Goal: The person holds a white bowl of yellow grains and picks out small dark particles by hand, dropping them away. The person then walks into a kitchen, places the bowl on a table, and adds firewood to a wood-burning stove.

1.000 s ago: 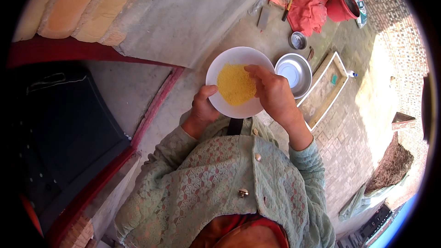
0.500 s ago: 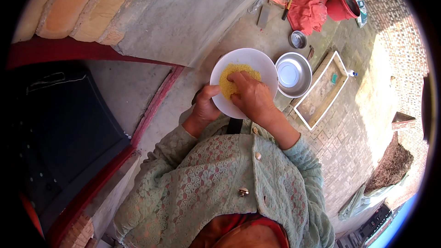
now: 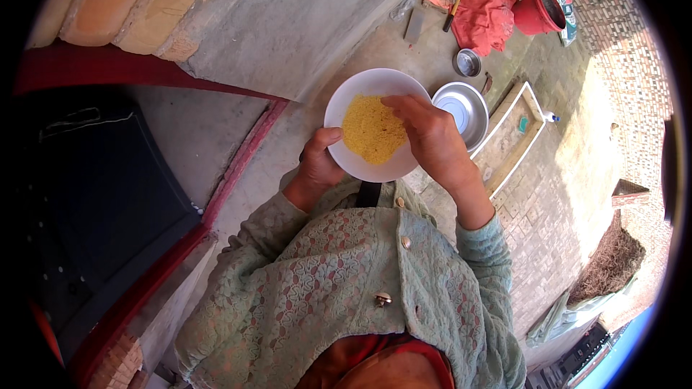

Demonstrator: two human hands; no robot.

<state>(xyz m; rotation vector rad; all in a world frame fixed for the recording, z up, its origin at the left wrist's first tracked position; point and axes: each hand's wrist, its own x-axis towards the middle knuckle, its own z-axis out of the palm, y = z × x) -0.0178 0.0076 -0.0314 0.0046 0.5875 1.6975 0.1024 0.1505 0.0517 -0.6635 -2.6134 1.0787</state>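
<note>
My left hand (image 3: 317, 162) grips the near left rim of a white bowl (image 3: 346, 97), holding it up in front of my chest. Inside lies a heap of fine yellow grain (image 3: 367, 130). My right hand (image 3: 429, 137) lies over the bowl's right side with its fingers spread, the fingertips touching the top of the yellow heap. Both arms wear pale green lace sleeves.
A steel bowl (image 3: 461, 108) sits on the concrete floor just right of the white bowl, a small steel cup (image 3: 467, 63) beyond it. A white-framed wooden tray (image 3: 515, 133) lies to the right. Red cloth (image 3: 483, 0) and a red pot (image 3: 537, 13) are farther back. A red-edged step (image 3: 238, 162) runs along the left.
My right hand slid from the bowl's right rim onto the yellow grain and now rests across its right side. The bowl has stayed in my left hand.
</note>
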